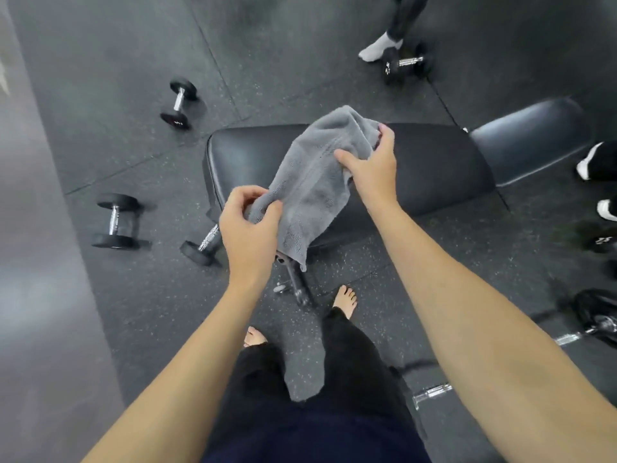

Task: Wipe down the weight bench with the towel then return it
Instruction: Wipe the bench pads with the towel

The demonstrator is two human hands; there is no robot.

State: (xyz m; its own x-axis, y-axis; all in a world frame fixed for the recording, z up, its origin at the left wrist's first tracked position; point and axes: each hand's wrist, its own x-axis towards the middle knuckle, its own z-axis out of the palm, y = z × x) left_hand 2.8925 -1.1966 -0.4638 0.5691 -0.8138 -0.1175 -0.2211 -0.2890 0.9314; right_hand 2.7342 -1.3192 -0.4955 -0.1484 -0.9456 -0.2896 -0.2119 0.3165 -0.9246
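A grey towel (310, 182) is stretched between both hands above the black padded weight bench (434, 168). My left hand (248, 228) pinches the towel's near end at the bench's front left edge. My right hand (374, 165) grips the far end over the middle of the pad. The towel's lower corner hangs down over the bench's front side, hiding part of the metal leg (297, 285).
Several black dumbbells lie on the rubber floor: two at the left (117, 222) (178, 103), one by the bench leg (202, 245), one at the back (405, 63). Another person's socked foot (379, 48) stands at the back. A barbell (594, 324) lies at the right. My bare feet stand before the bench.
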